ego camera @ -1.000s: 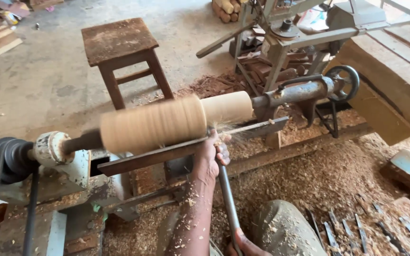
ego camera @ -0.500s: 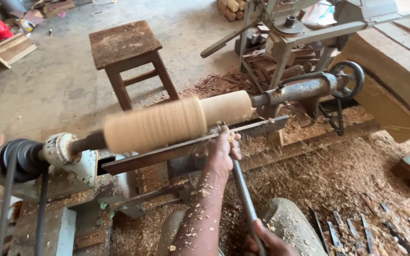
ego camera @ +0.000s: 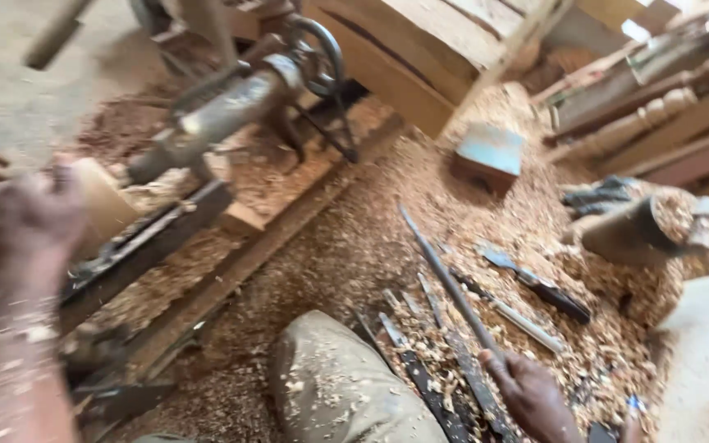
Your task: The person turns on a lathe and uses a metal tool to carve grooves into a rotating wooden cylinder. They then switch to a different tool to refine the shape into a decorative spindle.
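Over shavings — right hand (ego camera: pixel 535 398) fingers grasp chisel (ego camera: pixel 449 283), tip pointing up-left; left hand (ego camera: pixel 22 217) blurred — unclear.

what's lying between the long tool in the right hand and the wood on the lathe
Nothing solid blocks it. The right hand grips the long turning tool over a row of chisels on the shavings. Between it and the wood piece, where the left hand rests, are only the person's knee and the lathe's base beam.
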